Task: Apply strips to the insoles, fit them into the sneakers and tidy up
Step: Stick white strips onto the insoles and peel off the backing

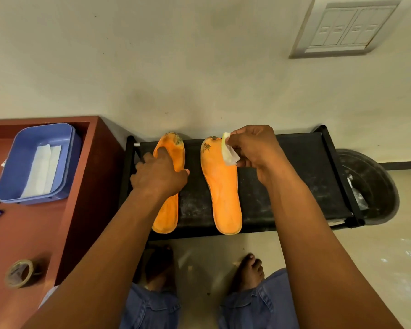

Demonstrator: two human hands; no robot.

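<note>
Two orange insoles lie side by side on a black rack top (294, 181), toes toward the wall. My left hand (158, 174) rests on the left insole (169, 210) with straight fingers pressing its front half. My right hand (256, 150) pinches a small white strip (228, 153) just above the toe end of the right insole (226, 193). No sneakers are in view.
A red-brown table (33, 233) stands at left with a blue tub (64, 138) holding white strips (42, 172), a tape roll (19, 273) and small items at its edge. A dark round bin (375, 186) sits right of the rack. My bare feet stand below.
</note>
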